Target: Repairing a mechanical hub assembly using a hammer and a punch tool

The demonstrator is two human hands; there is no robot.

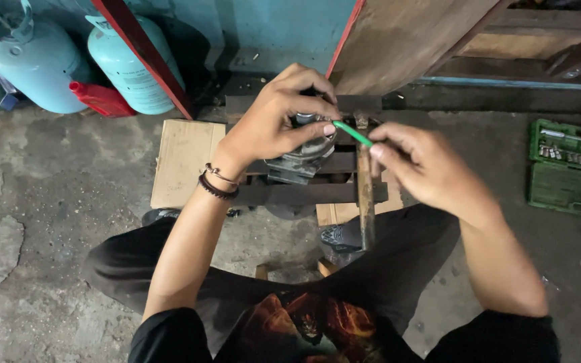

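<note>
My left hand (278,117) curls over a grey round metal part (307,153) that rests on dark metal bars (284,193) above a wooden board. Its fingers press on the part's top rim. My right hand (421,165) pinches a thin green rod (352,133) by its near end, with the rod's far tip touching the top of the metal part beside my left thumb. A hammer with a wooden handle (365,195) lies just under my right hand.
An open green socket set case (569,168) lies on the concrete floor at right. Two pale teal gas cylinders (136,60) and a red container (101,99) stand at the back left. A wooden panel (411,40) leans behind the work spot.
</note>
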